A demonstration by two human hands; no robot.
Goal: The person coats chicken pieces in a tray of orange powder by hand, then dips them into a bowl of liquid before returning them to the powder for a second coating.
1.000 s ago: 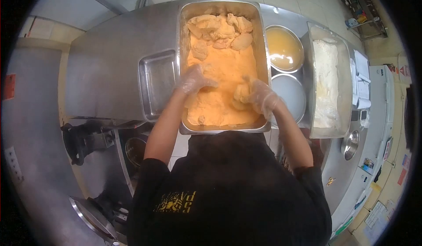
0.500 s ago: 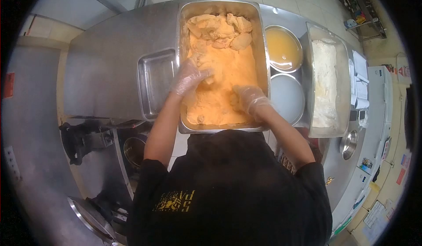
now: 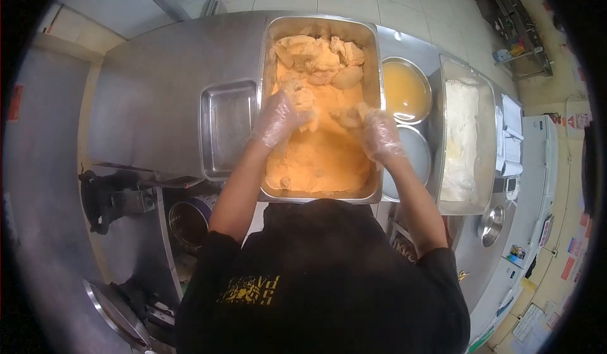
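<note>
A deep steel pan (image 3: 377,183) holds orange breading flour (image 3: 316,167). Coated pieces that look like chicken (image 3: 322,54) are heaped at its far end. My left hand (image 3: 276,121), in a clear plastic glove, grips a floured chicken piece (image 3: 300,96) over the pan's left side. Gloved the same way, my right hand (image 3: 381,136) is closed on another chicken piece (image 3: 348,117) near the right wall. That piece is slightly blurred. Both hands are raised a little above the flour.
Left of the pan is a shallow steel tray (image 3: 229,167). To the right stand a round pan of yellow liquid (image 3: 404,91) and a round pan of cloudy liquid (image 3: 414,158). Beyond them is a long container of white flour (image 3: 461,142). A steel bowl (image 3: 492,224) sits farther right.
Both hands have risen from the flour with pieces in them, the right one moving away from my body and slightly right. The camera view has shifted a little.
</note>
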